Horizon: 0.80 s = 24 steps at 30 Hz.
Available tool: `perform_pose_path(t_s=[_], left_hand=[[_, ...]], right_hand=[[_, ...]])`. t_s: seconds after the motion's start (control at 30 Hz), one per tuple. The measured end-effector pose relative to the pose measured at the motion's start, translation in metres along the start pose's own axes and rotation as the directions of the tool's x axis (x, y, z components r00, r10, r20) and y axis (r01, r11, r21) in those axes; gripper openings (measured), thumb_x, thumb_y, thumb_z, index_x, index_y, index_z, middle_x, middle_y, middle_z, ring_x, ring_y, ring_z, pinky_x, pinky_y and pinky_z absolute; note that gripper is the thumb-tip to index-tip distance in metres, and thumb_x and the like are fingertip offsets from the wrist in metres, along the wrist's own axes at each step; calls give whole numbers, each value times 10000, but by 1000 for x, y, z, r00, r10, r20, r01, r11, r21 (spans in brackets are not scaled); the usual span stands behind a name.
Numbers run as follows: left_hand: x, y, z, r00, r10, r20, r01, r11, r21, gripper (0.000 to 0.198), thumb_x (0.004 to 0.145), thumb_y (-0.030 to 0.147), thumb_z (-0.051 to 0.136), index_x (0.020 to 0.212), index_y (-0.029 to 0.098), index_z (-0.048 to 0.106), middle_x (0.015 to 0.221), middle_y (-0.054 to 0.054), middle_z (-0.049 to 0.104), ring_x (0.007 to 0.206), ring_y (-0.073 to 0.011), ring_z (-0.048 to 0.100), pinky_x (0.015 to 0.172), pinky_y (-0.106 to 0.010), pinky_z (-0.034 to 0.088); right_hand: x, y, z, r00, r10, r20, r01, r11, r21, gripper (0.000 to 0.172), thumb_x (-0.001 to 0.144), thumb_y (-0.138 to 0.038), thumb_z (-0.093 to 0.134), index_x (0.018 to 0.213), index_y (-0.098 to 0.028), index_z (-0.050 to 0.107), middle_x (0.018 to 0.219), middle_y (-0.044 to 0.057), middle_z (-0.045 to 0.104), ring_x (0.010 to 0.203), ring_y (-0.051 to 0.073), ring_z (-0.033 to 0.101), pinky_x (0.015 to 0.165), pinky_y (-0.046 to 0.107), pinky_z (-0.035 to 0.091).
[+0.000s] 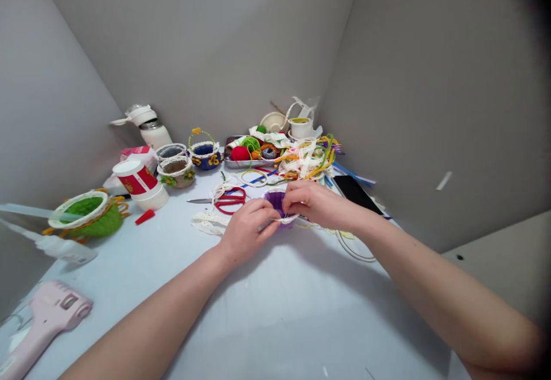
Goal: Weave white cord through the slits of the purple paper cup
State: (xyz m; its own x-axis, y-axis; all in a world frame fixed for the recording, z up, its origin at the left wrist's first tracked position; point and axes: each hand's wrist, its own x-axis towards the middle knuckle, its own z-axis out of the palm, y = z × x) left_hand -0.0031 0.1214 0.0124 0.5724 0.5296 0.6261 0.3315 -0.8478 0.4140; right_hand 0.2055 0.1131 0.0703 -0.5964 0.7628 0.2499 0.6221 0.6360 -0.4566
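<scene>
Between my two hands is a small purple yarn-covered basket (275, 198) with a pale rim, partly hidden by my fingers. My left hand (249, 228) is closed on the basket's near left side. A strip of white lace trim (287, 219) runs along the near rim between my fingertips. The fingers of my right hand (307, 202) reach over the opening and pinch at that trim on the right; the exact contact is hard to see. Left of the basket lie red-handled scissors (230, 201) and a loose length of white lace (209, 223).
A pink glue gun (55, 311) lies front left, near a green yarn basket (92, 222). Stacked paper cups (144, 187), a white bottle (155, 134) and small decorated baskets (205, 156) stand behind. A metal tray (232, 163) holds yarn balls. A phone (355, 193) lies right.
</scene>
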Motion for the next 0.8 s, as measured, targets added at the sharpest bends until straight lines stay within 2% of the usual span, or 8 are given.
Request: perform_pose_path(t_s=[0.4,0.57,0.67,0.73,0.8], left_hand=[[2,-1,2,999,9,-33,-9,1000,5,77,880,192,600,863,174,672,881,-37,638,824,-150,594,766,-273,472],[2,-1,1,1000,-5,-28,5,1000,-6,58,871,185,614,871,178,672,889,-35,643,847,-156,596,778,-273,474],[2,-1,1,1000,-5,-26,5,1000,-10,54,868,184,619,863,175,671,883,-36,645,843,-160,595,775,-277,473],[2,-1,1,1000,-18,-25,17,1000,-15,57,869,183,616,868,174,672,886,-37,646,848,-162,595,777,-279,473],[2,-1,0,999,-37,-24,36,999,-22,59,869,184,617,880,175,674,890,-39,645,861,-165,596,783,-281,473]], right_hand=[[1,-10,1,999,38,29,-38,999,12,184,834,-59,546,737,-148,674,781,22,585,704,109,524,651,221,358],[-1,-22,1,990,141,31,-143,986,88,188,849,-50,485,912,-173,612,831,0,635,743,114,547,662,219,377],[-7,-27,2,988,147,44,-152,981,118,167,878,-85,475,976,-179,571,886,9,647,766,121,561,667,227,398],[-13,-30,5,993,119,-20,-118,992,42,151,889,-91,477,978,-175,565,917,27,646,801,133,562,697,244,409],[-20,-31,10,991,31,-131,-47,991,-123,145,901,-93,482,982,-169,575,965,53,643,884,159,555,778,287,410]])
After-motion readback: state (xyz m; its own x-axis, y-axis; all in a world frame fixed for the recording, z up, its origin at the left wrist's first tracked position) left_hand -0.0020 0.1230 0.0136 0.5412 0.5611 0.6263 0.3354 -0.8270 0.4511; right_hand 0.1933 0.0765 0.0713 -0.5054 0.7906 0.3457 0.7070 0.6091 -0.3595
